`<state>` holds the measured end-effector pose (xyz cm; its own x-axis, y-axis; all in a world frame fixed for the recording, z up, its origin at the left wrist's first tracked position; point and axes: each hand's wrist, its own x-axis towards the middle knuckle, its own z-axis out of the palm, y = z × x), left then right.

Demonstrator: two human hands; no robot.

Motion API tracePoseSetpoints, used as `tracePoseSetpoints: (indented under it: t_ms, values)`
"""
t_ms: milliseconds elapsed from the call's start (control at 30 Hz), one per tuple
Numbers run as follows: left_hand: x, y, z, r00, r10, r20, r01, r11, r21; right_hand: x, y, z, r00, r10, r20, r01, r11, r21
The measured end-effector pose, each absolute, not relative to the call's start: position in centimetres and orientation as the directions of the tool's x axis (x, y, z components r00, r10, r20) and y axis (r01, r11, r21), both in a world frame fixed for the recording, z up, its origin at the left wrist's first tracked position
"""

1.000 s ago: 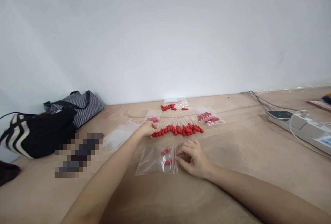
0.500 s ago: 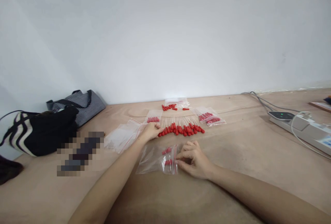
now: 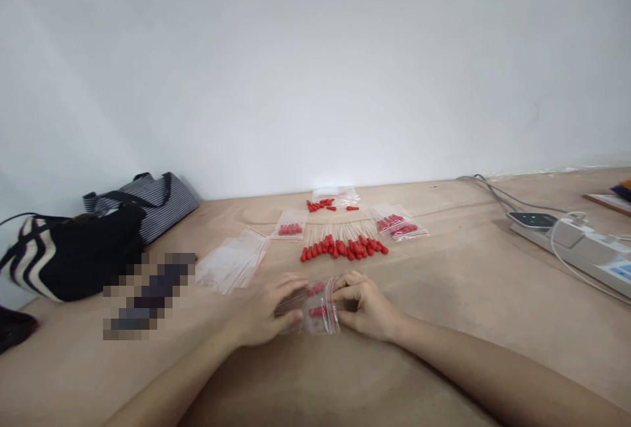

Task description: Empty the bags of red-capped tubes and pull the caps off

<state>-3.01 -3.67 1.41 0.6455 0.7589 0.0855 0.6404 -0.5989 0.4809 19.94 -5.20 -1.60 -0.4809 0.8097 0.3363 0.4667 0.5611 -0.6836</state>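
A clear zip bag (image 3: 321,323) lies flat near the front of the table, with red pear-shaped tips (image 3: 318,311) showing inside. My right hand (image 3: 367,305) grips its zip end, thumb and fingers bent over the red-lined edge. At the opposite end, my left hand (image 3: 266,309), slightly blurred, has its thumb and fingers closed around the bag's plastic. Just beyond both hands, a fanned row of pale thin sticks with red tips (image 3: 345,247) lies on the wood.
Flat zip bags (image 3: 234,259) lie left, and a filled bag (image 3: 290,224) is behind them. More filled bags (image 3: 400,223) sit right of the row. Loose red pieces (image 3: 320,204) lie at the back. Cloth bags (image 3: 79,253) stand left; a power strip (image 3: 576,243) with cables is right.
My left hand has drawn back from the left end of the stick row to the left side of the zip bag. The right hand stays at the zip end.
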Motion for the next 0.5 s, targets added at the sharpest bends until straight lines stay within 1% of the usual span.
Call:
tracePoseSetpoints:
  t_ms: [67, 133, 233, 333, 500]
  values:
    - [-3.3, -5.0, 1.2, 0.662, 0.749, 0.012, 0.666, -0.596, 0.448, 19.9, -5.2, -1.5, -0.5, 0.801, 0.329, 0.468, 0.57, -0.675]
    - [-3.2, -5.4, 0.9, 0.647, 0.762, -0.023, 0.693, -0.575, 0.435, 19.7, -5.3, -1.2, -0.519, 0.798, 0.308, 0.495, 0.574, -0.652]
    - [-2.8, -5.4, 0.7, 0.639, 0.769, -0.02, 0.694, -0.566, 0.445, 19.3, -5.3, -0.8, -0.532, 0.8, 0.279, 0.549, 0.576, -0.605]
    - [-2.7, -5.3, 0.6, 0.62, 0.785, -0.009, 0.698, -0.546, 0.464, 18.9, -5.1, -0.7, -0.508, 0.822, 0.258, 0.623, 0.557, -0.549]
    - [-2.9, -5.6, 0.5, 0.57, 0.817, -0.083, 0.747, -0.474, 0.466, 18.6, -4.9, -0.9, -0.49, 0.841, 0.229, 0.692, 0.535, -0.484]
